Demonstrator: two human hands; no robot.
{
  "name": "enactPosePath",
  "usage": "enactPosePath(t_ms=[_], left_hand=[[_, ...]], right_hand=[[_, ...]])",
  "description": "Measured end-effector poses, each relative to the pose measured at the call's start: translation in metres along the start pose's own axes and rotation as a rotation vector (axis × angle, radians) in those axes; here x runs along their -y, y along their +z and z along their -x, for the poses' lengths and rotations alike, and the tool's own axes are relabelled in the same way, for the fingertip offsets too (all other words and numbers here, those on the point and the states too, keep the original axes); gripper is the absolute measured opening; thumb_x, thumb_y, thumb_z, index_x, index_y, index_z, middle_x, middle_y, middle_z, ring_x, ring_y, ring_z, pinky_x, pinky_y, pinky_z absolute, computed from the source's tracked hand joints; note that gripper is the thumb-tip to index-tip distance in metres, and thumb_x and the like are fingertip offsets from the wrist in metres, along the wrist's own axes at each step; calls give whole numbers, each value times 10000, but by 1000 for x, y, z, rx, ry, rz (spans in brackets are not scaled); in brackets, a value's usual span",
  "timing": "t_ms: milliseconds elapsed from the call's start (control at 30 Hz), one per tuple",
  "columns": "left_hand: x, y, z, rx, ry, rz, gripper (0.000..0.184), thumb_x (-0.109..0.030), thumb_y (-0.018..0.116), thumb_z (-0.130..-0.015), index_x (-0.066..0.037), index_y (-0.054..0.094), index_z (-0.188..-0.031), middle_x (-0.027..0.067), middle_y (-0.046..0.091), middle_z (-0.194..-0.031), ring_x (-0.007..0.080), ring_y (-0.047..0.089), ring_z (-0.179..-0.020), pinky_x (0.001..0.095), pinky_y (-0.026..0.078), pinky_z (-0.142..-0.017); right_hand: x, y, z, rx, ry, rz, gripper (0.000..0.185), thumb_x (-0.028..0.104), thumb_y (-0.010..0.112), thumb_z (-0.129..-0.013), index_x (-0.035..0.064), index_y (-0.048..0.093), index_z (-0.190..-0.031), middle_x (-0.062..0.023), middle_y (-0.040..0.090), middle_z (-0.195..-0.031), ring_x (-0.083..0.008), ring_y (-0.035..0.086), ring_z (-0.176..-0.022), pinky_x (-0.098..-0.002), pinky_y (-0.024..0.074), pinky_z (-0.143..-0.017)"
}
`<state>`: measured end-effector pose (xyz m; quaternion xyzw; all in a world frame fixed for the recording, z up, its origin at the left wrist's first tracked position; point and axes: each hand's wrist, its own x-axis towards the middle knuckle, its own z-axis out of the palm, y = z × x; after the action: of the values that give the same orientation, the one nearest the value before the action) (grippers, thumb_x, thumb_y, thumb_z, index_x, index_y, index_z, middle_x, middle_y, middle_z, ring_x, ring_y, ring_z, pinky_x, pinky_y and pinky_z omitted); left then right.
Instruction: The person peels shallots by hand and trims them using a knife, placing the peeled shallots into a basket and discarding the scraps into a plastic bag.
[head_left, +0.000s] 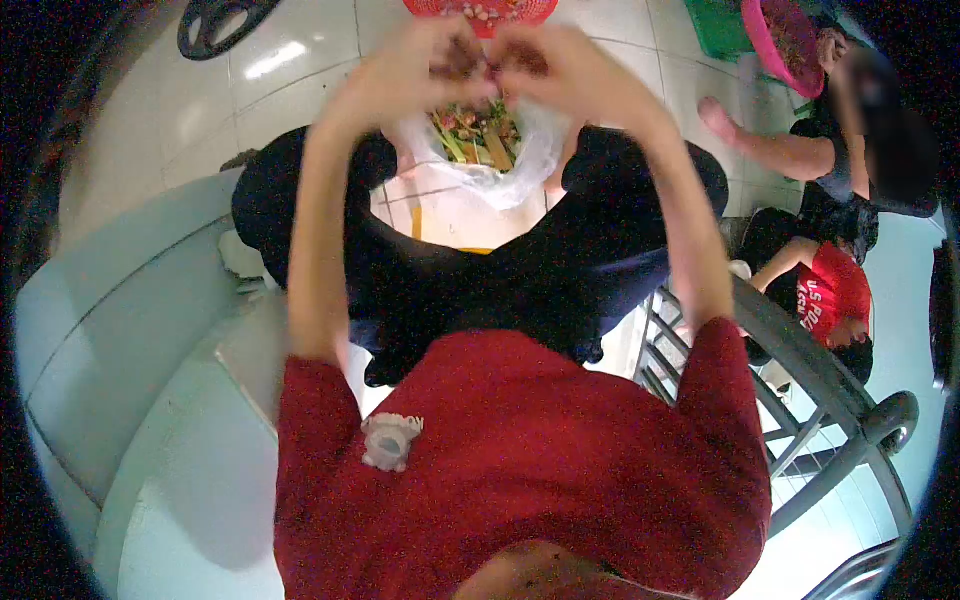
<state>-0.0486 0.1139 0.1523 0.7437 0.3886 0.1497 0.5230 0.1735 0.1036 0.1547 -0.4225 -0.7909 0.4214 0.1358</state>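
Note:
My left hand (445, 70) and my right hand (535, 68) meet over a clear plastic bag (540, 160) that stands open on the floor between my legs. Green stalks and brownish scraps (478, 138) fill the bag. Both hands are smeared by motion, with fingers curled toward each other; a small reddish thing seems to be between them, too blurred to name. Just beyond the hands lies a red basket (482, 12) holding small pale pieces, cut off by the top edge.
A black ring-shaped object (215, 25) is on the tiled floor at the upper left. At the right are other people, a pink basket (780, 50), a green container (718, 25) and a grey metal railing (800, 340). A pale wall (130, 270) stands left.

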Motion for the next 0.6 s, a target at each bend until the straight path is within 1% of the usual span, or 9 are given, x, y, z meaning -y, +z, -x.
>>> enactPosePath(t_ms=[33, 100, 133, 167, 233, 300, 367, 433, 600], left_hand=[[5, -1, -9, 13, -10, 10, 290, -155, 793, -813, -46, 643, -1035, 44, 694, -900, 146, 669, -879, 299, 539, -806], [14, -8, -31, 81, 82, 147, 193, 17, 667, -830, -4, 539, -972, 43, 605, -813, 159, 593, -760, 296, 490, -712], [29, -6, -29, 71, 93, -13, 328, -283, 677, -925, -17, 593, -1098, 95, 678, -926, 121, 637, -860, 235, 489, -770], [37, -2, -29, 58, 91, -16, 328, -283, 677, -925, -17, 593, -1098, 95, 678, -926, 121, 637, -860, 235, 489, -770], [50, 8, -22, -24, 110, 185, 243, -64, 756, -826, 4, 570, -967, 115, 697, -855, 181, 695, -866, 316, 554, -773], [43, 13, -10, 16, 107, 242, 201, -19, 730, -832, 8, 567, -946, 100, 695, -847, 183, 697, -840, 310, 555, -771], [29, 11, -9, 114, 91, 274, 183, -10, 725, -833, 7, 573, -933, 95, 694, -873, 178, 691, -868, 305, 549, -796], [41, 6, -16, 151, 118, 238, 199, -26, 714, -854, 1, 598, -1013, 81, 692, -930, 167, 679, -905, 299, 539, -831], [37, -1, -17, -12, 201, 451, 342, -105, 672, -919, 2, 572, -1228, 79, 683, -1059, 168, 657, -980, 310, 532, -871]], right_hand=[[-7, -1, -10, 5, 13, -13, 162, 109, 624, -902, 20, 599, -1035, -51, 663, -808, -130, 661, -753, -279, 522, -734], [-17, -12, -30, -5, -160, 194, 155, 65, 614, -897, 25, 561, -1038, -43, 620, -851, -123, 600, -790, -281, 490, -727], [-19, -7, -28, -20, -164, -67, 84, 45, 632, -874, 5, 568, -910, -41, 608, -814, -116, 598, -777, -271, 485, -709], [-26, -7, -31, -14, -175, -63, 84, 45, 632, -874, 5, 568, -910, -41, 608, -814, -116, 598, -777, -271, 485, -709], [-42, -2, -28, 176, 20, -238, 142, 112, 601, -904, 20, 597, -1011, -51, 668, -829, -124, 663, -764, -275, 520, -736], [-39, 0, -23, 253, 42, -299, 135, 108, 594, -899, 20, 596, -1001, -51, 665, -834, -115, 661, -766, -273, 521, -732], [-35, -7, -22, 290, -83, -200, 123, 101, 593, -905, 18, 596, -997, -47, 653, -831, -109, 654, -761, -263, 516, -726], [-38, -14, -28, 370, -45, -275, 120, 106, 596, -911, 14, 594, -988, -47, 646, -841, -107, 634, -742, -255, 509, -715], [-9, -43, -20, 184, -88, -418, 61, 33, 621, -884, 15, 574, -920, -43, 627, -832, -109, 593, -747, -278, 490, -683]])
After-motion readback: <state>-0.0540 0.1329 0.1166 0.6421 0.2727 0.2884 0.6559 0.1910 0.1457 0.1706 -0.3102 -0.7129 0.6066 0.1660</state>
